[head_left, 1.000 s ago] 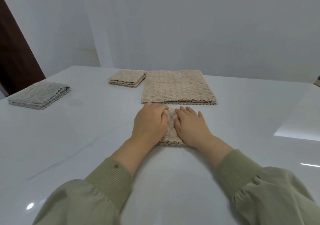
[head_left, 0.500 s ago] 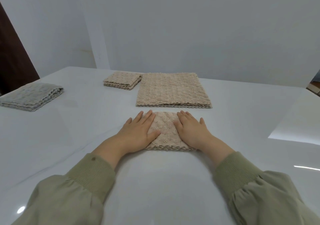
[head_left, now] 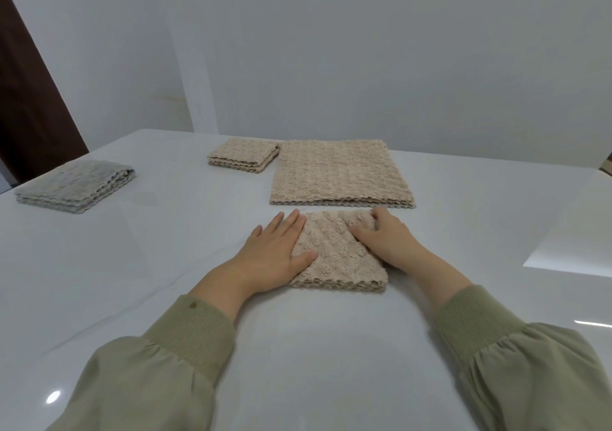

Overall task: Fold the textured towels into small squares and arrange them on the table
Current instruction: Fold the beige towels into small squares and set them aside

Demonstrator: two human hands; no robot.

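left hand [head_left: 276,258] lying flat & spread on folded beige towel [head_left: 334,258] at frame center, on white table [head_left: 165,265]. right hand [head_left: 384,238] curling fingers over its far right corner. bigger beige towel [head_left: 341,172] lying just behind.

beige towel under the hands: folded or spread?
Folded. The small beige textured towel shows stacked layered edges along its near side; left hand lies flat on it, right hand grips its far corner.
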